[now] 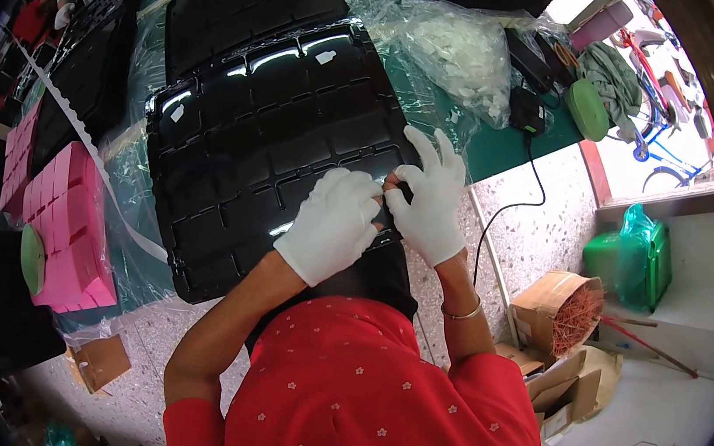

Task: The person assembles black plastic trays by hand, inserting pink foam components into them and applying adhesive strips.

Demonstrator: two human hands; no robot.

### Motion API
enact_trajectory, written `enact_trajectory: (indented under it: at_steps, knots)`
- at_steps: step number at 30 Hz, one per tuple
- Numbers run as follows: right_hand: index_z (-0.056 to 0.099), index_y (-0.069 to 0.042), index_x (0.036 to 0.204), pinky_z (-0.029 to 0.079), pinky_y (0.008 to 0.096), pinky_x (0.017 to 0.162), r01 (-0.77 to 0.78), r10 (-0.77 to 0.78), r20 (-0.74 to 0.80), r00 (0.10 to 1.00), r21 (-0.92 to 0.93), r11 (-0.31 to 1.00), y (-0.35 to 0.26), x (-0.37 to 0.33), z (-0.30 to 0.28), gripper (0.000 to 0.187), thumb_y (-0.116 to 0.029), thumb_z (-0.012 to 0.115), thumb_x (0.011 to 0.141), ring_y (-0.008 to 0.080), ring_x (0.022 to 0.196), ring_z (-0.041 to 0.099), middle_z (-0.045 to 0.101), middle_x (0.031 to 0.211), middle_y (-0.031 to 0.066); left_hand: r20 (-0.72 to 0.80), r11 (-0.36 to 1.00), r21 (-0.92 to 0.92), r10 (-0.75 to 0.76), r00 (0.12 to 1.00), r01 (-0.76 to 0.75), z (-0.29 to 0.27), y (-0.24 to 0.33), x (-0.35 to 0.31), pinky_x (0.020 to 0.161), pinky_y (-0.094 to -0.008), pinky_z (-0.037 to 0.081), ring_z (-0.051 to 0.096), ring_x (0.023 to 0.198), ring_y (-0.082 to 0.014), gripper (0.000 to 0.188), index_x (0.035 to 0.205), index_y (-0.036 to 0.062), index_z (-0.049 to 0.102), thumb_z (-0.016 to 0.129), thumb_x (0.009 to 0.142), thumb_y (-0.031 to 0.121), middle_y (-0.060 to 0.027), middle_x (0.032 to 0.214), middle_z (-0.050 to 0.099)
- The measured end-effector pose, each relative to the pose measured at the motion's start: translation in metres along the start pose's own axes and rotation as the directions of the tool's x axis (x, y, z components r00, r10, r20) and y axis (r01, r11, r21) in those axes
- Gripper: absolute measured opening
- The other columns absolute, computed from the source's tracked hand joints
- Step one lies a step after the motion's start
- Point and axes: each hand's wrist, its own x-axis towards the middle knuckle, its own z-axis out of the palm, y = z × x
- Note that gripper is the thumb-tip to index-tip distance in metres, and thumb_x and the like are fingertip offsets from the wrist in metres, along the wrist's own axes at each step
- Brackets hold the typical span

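A glossy black plastic tray [266, 133] with moulded compartments lies in front of me, its near edge at my waist. My left hand [332, 225], in a white glove with bare fingertips, is closed at the tray's near right edge. Just beside it, my right hand [428, 200], gloved the same way, pinches thumb and forefinger together while its other fingers stretch upward. The fingertips of both hands nearly meet over the edge; what lies between them is too small or hidden to make out. Small white scraps [325, 57] rest on the tray's far part.
Behind lies another black tray [254, 9]. A clear bag of white pieces [459, 58], a black adapter [526, 110] and a green oval object [587, 110] sit on the table's right. Pink blocks [70, 226] stand left. A co-worker's gloved hand [64, 15] shows far left.
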Motion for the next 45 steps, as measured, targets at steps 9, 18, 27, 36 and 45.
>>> enact_trajectory:
  at_steps: [9, 18, 27, 36, 45]
  knots:
    - [0.064, -0.009, 0.075, 0.027, 0.0576, 0.102, 0.052, -0.053, 0.033, 0.998, 0.043, 0.998, 0.003, 0.003, 0.005, 0.003, -0.011, 0.065, 0.073, 0.0419, 0.129, 0.037, 0.053, 0.132, 0.0098, 0.034, 0.995, 0.084, 0.046, 0.998, -0.049, -0.001, 0.009, -0.015, 0.105, -0.0446, 0.031, 0.048, 0.12, -0.0251, 0.032, 0.099, 0.0028, 0.066, 0.07, 0.078, 0.028, -0.0092, 0.121, 0.058]
    - [0.057, -0.007, 0.085, 0.028, 0.0571, 0.104, 0.239, -0.237, 0.171, 0.956, 0.013, 0.971, -0.003, 0.005, -0.012, 0.015, -0.004, 0.066, 0.074, 0.0417, 0.129, 0.037, 0.053, 0.124, 0.0109, -0.004, 0.998, 0.059, -0.024, 1.0, 0.024, -0.009, 0.011, -0.017, 0.104, -0.0504, 0.031, 0.048, 0.122, -0.0304, 0.041, 0.103, 0.0007, 0.063, 0.073, 0.075, 0.028, -0.0101, 0.119, 0.059]
    - [0.071, -0.007, 0.082, 0.038, 0.0466, 0.101, -0.194, 0.172, -0.193, 0.966, -0.098, 0.976, 0.147, 0.137, -0.007, 0.015, -0.019, 0.062, 0.079, 0.0346, 0.121, 0.048, 0.058, 0.124, 0.0129, -0.018, 0.998, 0.066, -0.022, 1.0, 0.023, -0.011, 0.013, -0.029, 0.104, -0.0504, 0.033, 0.048, 0.121, -0.0337, 0.041, 0.104, 0.0005, 0.064, 0.075, 0.073, 0.025, -0.0113, 0.118, 0.06]
    - [0.071, -0.01, 0.089, 0.034, 0.0538, 0.102, 0.117, -0.186, -0.147, 0.972, -0.387, 0.915, 0.103, 0.164, 0.007, 0.02, -0.015, 0.063, 0.071, 0.0398, 0.122, 0.044, 0.057, 0.123, 0.0152, -0.215, 0.988, 0.073, -0.115, 0.97, 0.134, -0.047, -0.02, -0.009, 0.101, -0.0454, 0.039, 0.05, 0.121, -0.0358, 0.034, 0.106, 0.0009, 0.061, 0.071, 0.076, 0.014, -0.0142, 0.123, 0.058]
    - [0.071, -0.015, 0.094, 0.026, 0.0567, 0.105, 0.3, -0.276, 0.171, 0.946, -0.137, 0.944, 0.045, 0.19, 0.082, 0.02, -0.016, 0.06, 0.077, 0.038, 0.131, 0.036, 0.048, 0.138, 0.0096, -0.206, 0.96, 0.181, -0.174, 0.963, 0.212, -0.045, -0.101, 0.068, 0.097, -0.044, 0.041, 0.053, 0.111, -0.0355, 0.037, 0.115, 0.0017, 0.06, 0.065, 0.083, 0.019, -0.0157, 0.125, 0.055]
